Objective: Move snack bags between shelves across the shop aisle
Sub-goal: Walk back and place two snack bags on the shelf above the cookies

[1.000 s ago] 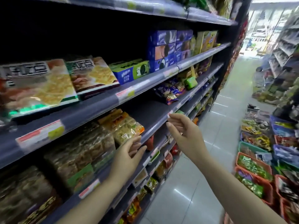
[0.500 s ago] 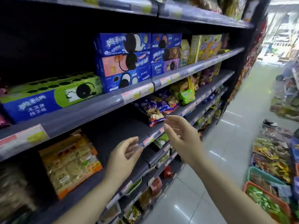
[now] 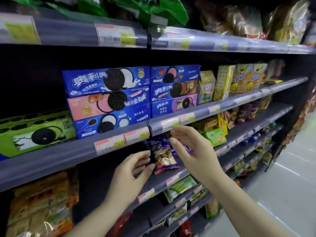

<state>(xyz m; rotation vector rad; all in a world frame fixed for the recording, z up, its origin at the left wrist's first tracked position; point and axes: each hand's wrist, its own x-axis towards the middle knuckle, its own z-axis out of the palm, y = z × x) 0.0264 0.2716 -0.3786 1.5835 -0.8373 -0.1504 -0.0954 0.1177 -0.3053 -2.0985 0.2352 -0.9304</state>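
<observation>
Grey shelf unit [image 3: 51, 159] fills the view: stacked blue Oreo boxes [image 3: 106, 100] on the tier with the price labels, green Oreo box [image 3: 34, 132] left of them. One tier down, purple snack bag [image 3: 164, 156] stands at the shelf's front edge between both hands. Left hand [image 3: 131, 175] open, fingertips just beside the bag's left side; right hand [image 3: 191, 151] open, fingers spread in front of its upper right, contact unclear.

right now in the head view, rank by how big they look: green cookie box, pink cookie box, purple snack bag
1. green cookie box, nearest the camera and cut off at the frame edge, so unsure
2. pink cookie box
3. purple snack bag, partly behind the hands
</observation>
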